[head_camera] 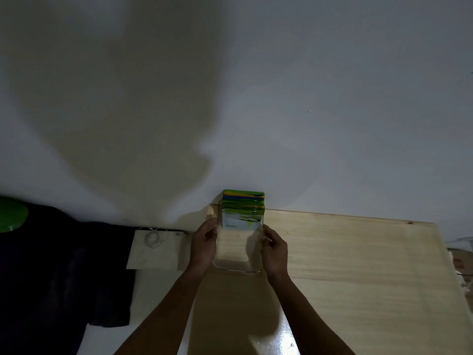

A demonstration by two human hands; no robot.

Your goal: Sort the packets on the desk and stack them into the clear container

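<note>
A clear rectangular container (pixel 238 262) is above the far left part of the wooden desk (pixel 358 265). My left hand (pixel 203 245) grips its left wall and my right hand (pixel 275 249) grips its right wall. Several green, yellow and blue packets (pixel 243 208) stand upright in a row at the container's far end, against the wall. The near half of the container holds nothing.
A white wall rises right behind the desk. To the left lie a pale board with a coiled white cable (pixel 153 239), a dark cloth (pixel 56 272) and a green round object (pixel 11 213). Clutter sits past the desk's right edge (pixel 460 260).
</note>
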